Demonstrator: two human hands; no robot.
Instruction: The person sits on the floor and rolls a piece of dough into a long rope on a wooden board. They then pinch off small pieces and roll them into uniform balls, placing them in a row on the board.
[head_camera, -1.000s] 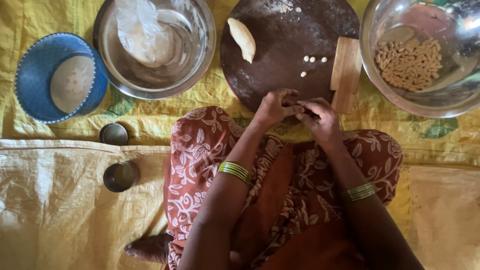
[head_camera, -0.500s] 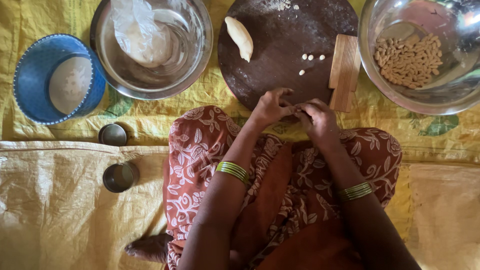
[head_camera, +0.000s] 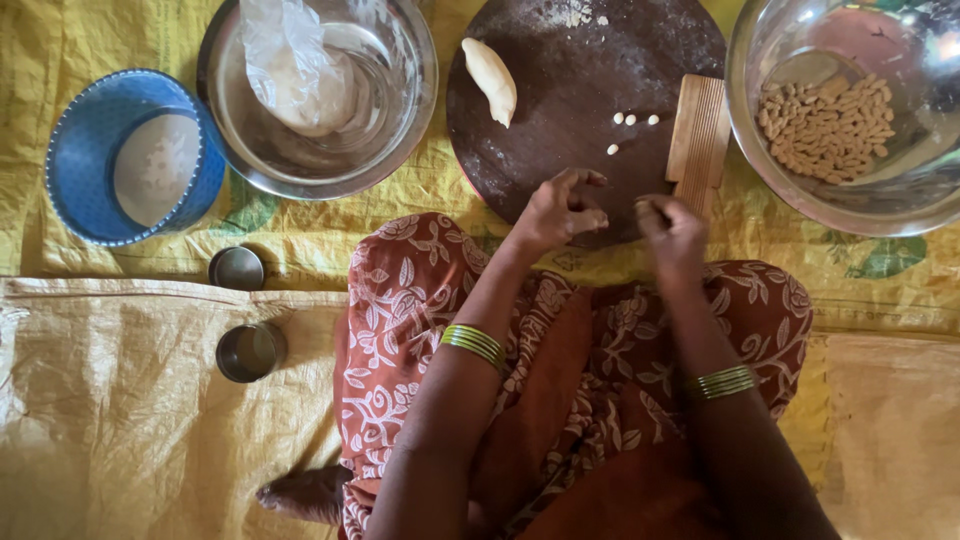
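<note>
The 2 hands have parted: left hand curls empty-looking, right hand pinches a dough bit above the round board; another piece comes off.

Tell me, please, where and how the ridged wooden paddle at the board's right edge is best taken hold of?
Probably across the two long sides of the ridged wooden paddle, near its lower end, coming from below beside the right hand. It lies flat and lengthwise on the round board, so a pinch grip across its narrow width suits.
</note>
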